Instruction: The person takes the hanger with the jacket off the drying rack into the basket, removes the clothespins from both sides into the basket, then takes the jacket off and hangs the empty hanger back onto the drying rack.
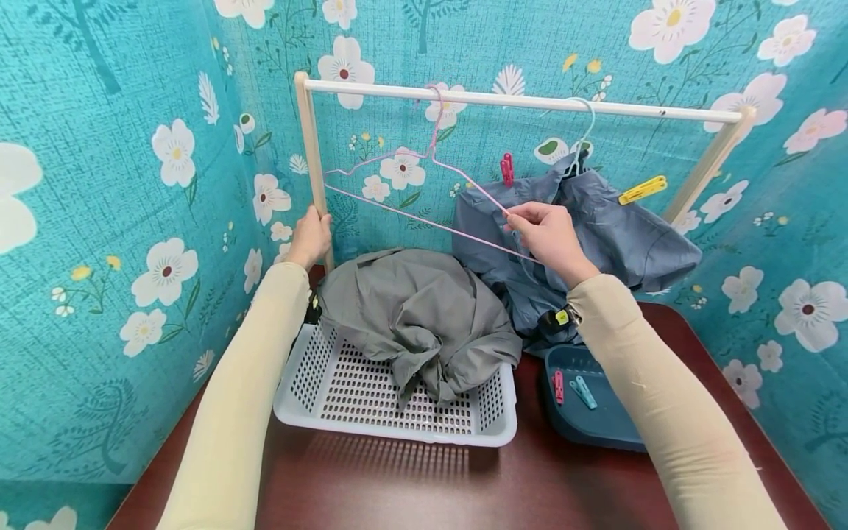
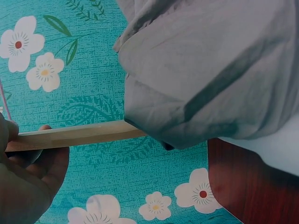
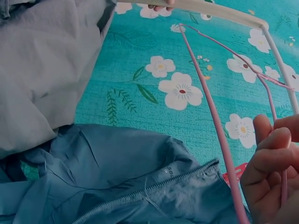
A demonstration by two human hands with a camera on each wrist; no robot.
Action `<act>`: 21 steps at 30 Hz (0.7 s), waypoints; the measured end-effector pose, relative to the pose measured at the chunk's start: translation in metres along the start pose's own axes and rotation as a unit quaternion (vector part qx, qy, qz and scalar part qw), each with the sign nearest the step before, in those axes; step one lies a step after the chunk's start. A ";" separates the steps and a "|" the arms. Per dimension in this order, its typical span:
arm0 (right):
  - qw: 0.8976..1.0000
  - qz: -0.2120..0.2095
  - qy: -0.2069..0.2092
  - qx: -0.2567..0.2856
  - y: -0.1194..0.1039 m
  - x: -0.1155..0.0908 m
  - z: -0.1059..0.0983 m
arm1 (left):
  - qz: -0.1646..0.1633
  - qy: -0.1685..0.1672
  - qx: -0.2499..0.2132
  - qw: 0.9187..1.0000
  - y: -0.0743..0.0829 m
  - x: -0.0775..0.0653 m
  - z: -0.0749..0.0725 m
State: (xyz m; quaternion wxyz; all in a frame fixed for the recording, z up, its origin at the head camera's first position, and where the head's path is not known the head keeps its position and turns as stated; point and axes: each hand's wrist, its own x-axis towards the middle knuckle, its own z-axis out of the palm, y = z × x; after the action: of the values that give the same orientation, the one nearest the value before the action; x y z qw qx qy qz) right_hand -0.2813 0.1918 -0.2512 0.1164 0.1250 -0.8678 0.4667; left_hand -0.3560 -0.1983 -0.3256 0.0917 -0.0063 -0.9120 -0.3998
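Observation:
A pink wire hanger (image 1: pixel 464 177) hangs by its hook from the white rail (image 1: pixel 371 89). My right hand (image 1: pixel 548 234) pinches its right shoulder between thumb and fingers; the right wrist view shows this hand (image 3: pixel 275 172) too. My left hand (image 1: pixel 311 237) grips the wooden left post (image 1: pixel 310 140) of the rack, and in the left wrist view its fingers wrap around the post (image 2: pixel 88 134). Below, a grey cloth garment (image 1: pixel 417 309) lies heaped in the white basket (image 1: pixel 397 433). Behind my right hand, a blue-grey zipped garment (image 1: pixel 616 228) hangs on a light blue hanger (image 1: pixel 586 132).
A red clothespin (image 1: pixel 506 169) and a yellow clothespin (image 1: pixel 642 190) are on the hanging garment. At right, a dark blue bin (image 1: pixel 563 427) holds a pink clothespin (image 1: pixel 558 386) and a teal clothespin (image 1: pixel 584 392). Basket and bin stand on a dark red table (image 1: pixel 371 486). Flowered cloth surrounds the rack.

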 end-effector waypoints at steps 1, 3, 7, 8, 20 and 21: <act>1.000 0.001 -0.004 0.004 0.000 0.000 0.001 | -0.001 -0.001 -0.002 1.000 0.000 0.000 0.000; 1.000 0.004 -0.010 0.018 -0.001 0.000 0.003 | -0.003 -0.001 -0.005 1.000 0.000 0.000 0.000; 0.999 0.001 -0.019 0.040 -0.004 0.002 0.009 | -0.003 0.000 -0.011 1.000 -0.001 0.000 0.000; 0.999 -0.002 -0.023 0.043 -0.005 0.002 0.010 | -0.003 0.002 -0.011 1.000 -0.001 0.000 0.000; 0.995 0.000 -0.073 0.062 -0.016 0.007 0.033 | 0.001 0.010 -0.006 1.000 0.000 -0.001 0.002; 0.995 -0.001 -0.079 0.062 -0.017 0.007 0.034 | 0.001 0.008 -0.006 1.000 0.000 -0.001 0.001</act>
State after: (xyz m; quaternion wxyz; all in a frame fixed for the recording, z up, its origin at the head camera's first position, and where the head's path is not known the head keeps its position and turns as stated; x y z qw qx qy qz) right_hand -0.2854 0.1531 -0.2542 0.0401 0.1697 -0.8435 0.5081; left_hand -0.3551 -0.1972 -0.3268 0.0993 -0.0042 -0.9089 -0.4050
